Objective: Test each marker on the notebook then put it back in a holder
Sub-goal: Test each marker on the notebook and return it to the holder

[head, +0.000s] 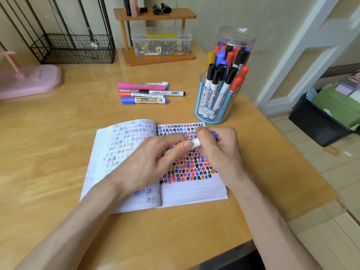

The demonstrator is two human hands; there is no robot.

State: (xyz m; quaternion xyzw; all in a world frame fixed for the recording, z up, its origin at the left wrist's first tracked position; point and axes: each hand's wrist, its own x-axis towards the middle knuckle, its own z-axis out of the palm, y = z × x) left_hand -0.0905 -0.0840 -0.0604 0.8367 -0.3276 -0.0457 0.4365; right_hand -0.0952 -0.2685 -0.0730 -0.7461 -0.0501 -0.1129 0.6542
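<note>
An open lined notebook lies on the wooden desk, its right page dense with black, red, blue and yellow marks. Above that page both hands meet on one white marker with a blue cap. My left hand grips the white barrel. My right hand is curled round the blue cap end. A blue and clear holder with several black and red markers stands behind the notebook. A tall clear jar behind it holds more markers. Several loose markers lie on the desk.
A pink lamp base sits at the far left beside a black wire rack. A wooden shelf with a clear box of clips stands at the back. The desk edge drops off at the right, above a dark bin.
</note>
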